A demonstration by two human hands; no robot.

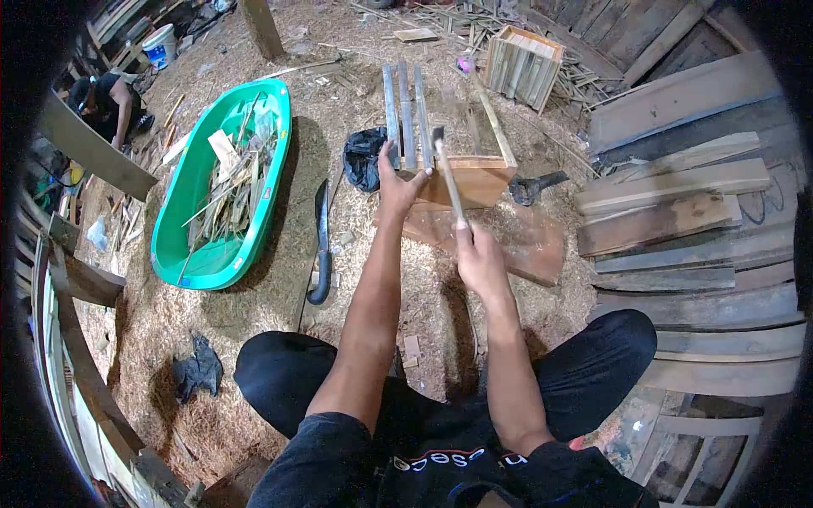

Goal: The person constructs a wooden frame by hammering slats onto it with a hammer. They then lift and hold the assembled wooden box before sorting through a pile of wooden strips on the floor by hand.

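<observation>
Shaving-strewn ground (428, 292), hammer (451, 184) pointing forward, slightly left, wooden slats (406, 114) running away.

The right hand (481, 264) wraps the butt of the hammer (450, 180), hiding it. Whether the left hand (398, 186) pinches anything at the wooden box (470, 188) (the spot is too small to read) cannot be told. Wood scraps (229, 186) hide part of the floor of the green tub (222, 275); the dark border cuts off planks (677, 186) at the right.
</observation>
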